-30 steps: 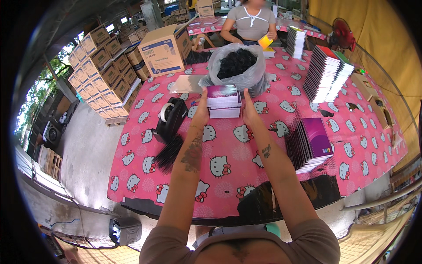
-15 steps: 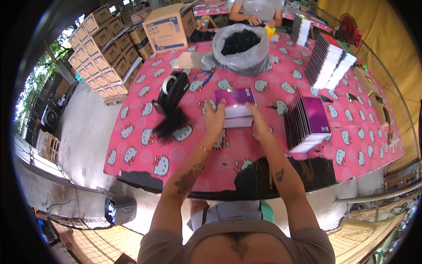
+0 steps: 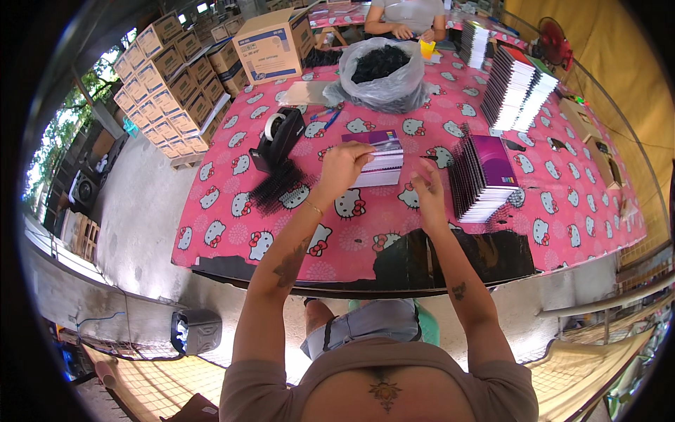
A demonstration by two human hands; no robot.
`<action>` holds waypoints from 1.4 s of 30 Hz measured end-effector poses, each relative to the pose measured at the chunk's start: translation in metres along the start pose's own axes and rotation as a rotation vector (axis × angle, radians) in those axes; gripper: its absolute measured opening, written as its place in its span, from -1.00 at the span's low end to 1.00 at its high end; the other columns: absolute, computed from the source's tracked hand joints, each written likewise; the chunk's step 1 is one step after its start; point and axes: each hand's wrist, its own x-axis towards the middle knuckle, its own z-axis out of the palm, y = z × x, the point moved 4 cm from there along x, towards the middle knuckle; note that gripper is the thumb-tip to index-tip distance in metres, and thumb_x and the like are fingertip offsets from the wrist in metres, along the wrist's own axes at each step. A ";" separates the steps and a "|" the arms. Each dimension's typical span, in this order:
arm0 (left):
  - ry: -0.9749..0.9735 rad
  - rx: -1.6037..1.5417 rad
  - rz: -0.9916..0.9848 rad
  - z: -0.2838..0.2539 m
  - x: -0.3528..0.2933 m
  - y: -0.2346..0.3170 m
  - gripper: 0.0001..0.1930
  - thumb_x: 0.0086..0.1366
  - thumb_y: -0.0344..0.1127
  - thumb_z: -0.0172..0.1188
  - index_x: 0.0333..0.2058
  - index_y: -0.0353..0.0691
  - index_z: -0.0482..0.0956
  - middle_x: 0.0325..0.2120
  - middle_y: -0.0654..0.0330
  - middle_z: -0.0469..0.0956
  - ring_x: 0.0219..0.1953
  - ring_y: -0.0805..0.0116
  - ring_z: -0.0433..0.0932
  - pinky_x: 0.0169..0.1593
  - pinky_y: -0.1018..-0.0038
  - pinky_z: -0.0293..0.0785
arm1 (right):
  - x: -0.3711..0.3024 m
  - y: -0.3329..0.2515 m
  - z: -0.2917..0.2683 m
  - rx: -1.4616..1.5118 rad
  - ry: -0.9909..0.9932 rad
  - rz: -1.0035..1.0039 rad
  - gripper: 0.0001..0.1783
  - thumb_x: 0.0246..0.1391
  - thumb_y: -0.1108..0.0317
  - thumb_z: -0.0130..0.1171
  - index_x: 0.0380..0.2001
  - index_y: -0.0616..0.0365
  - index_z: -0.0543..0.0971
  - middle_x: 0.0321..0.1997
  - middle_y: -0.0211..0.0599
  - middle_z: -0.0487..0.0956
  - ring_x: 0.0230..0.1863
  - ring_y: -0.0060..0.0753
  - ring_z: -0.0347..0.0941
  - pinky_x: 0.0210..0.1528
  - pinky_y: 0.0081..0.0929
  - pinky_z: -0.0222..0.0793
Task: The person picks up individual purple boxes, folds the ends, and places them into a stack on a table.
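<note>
The left hand (image 3: 346, 167) hides the left side of the purple notebook stack (image 3: 382, 172), and whether its fingertips pinch the top cover cannot be told. The right hand (image 3: 430, 193) is slightly blurred, its palm turned out of sight. Across the worktop (image 3: 337, 264), the upper edge cuts off the co-worker (image 3: 408, 10) above the chest; the small item between that person's hands is too small to make out. Single pieces within the black mass (image 3: 383, 65) in the plastic bag (image 3: 394, 100) cannot be told apart.
</note>
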 end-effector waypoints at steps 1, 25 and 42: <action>-0.023 -0.068 -0.110 0.000 0.006 -0.003 -0.80 0.13 -0.34 0.37 -0.23 -0.15 0.75 -0.29 0.13 0.71 -0.29 0.13 0.68 -0.17 0.29 0.59 | 0.000 0.006 -0.002 -0.001 -0.013 0.043 -0.36 0.19 0.21 0.26 0.30 0.08 0.34 0.04 -0.32 0.49 -0.02 -0.51 0.39 0.02 -0.53 0.30; 0.111 -0.174 -0.086 -0.009 -0.130 0.089 -0.73 0.26 -0.40 0.23 -0.06 -0.28 0.59 -0.14 0.00 0.57 -0.09 -0.01 0.51 0.00 0.15 0.41 | -0.084 0.021 -0.023 -0.383 -0.491 0.059 -0.79 -0.01 0.45 0.45 -0.28 0.16 0.65 -0.23 -0.44 0.62 -0.20 -0.62 0.50 -0.10 -0.59 0.41; 0.239 0.100 -0.411 -0.081 -0.152 -0.017 -0.56 0.43 -0.30 0.12 0.21 -0.35 0.35 -0.13 -0.09 0.45 -0.12 0.05 0.51 -0.13 0.23 0.48 | -0.089 0.012 0.014 -0.121 -0.533 0.152 -0.70 0.15 0.45 0.31 -0.03 0.19 0.66 -0.23 -0.47 0.64 -0.26 -0.67 0.48 -0.18 -0.62 0.40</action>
